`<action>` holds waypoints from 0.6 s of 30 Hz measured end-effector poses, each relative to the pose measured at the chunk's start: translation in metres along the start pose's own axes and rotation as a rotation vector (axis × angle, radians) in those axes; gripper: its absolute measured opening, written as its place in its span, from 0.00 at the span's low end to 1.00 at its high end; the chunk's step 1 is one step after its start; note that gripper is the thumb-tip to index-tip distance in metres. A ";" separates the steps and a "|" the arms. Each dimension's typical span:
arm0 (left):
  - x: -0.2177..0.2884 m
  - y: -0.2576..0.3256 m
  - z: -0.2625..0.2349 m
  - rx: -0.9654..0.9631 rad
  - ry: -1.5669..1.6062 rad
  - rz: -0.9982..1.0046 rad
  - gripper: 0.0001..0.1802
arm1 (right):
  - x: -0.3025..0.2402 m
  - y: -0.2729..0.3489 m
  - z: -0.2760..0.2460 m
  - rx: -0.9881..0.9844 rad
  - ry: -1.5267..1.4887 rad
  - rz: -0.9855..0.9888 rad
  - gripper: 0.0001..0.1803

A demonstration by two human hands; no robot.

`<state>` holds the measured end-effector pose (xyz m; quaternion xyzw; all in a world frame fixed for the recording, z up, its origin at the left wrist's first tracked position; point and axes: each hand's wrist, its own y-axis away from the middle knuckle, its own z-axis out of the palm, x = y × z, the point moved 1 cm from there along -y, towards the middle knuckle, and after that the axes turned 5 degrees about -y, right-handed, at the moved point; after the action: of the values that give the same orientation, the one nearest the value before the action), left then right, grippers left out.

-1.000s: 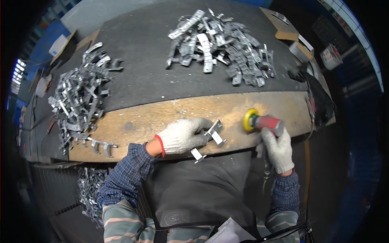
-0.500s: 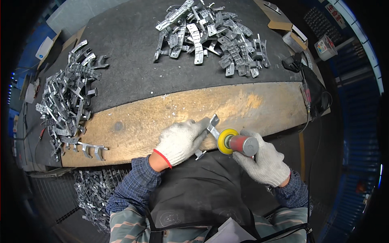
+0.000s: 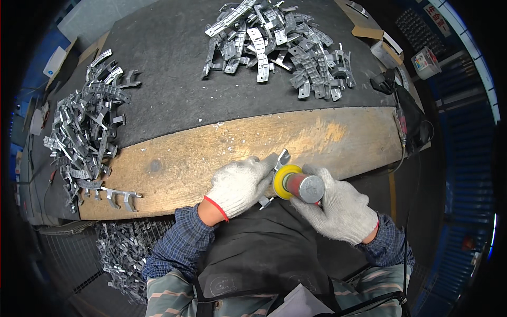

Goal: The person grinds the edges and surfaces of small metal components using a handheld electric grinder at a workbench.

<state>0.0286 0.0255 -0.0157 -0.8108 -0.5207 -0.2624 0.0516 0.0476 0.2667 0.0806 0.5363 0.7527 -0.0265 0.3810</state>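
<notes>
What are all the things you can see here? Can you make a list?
metal piece: one, silver, held in the left hand at the plank's near edge
grinding tool: one, yellow disc, grey body, in the right hand
metal piles: silver, one at the bench's far side, one at its left, one below
wooden plank: one, tan, along the bench front
bench mat: one, dark grey
left hand: white glove
right hand: white glove

Dark mat (image 3: pixel 174 90) covers the bench w/ a worn wood edge (image 3: pixel 211 158) in front. Metal grating (image 3: pixel 68 248) on floor below, blue walls (image 3: pixel 459 174) at the sides.
</notes>
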 end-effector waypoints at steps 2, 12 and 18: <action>-0.001 -0.001 0.000 -0.005 0.004 -0.001 0.24 | 0.002 0.004 0.002 0.010 -0.003 -0.004 0.42; 0.001 -0.002 -0.002 0.001 0.032 -0.017 0.21 | 0.018 0.039 0.009 0.033 -0.077 0.079 0.41; 0.001 0.000 0.000 0.030 -0.014 0.007 0.23 | 0.010 0.024 0.002 0.110 -0.136 0.034 0.40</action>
<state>0.0286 0.0265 -0.0149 -0.8134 -0.5223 -0.2489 0.0609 0.0670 0.2839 0.0825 0.5661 0.7133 -0.0978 0.4015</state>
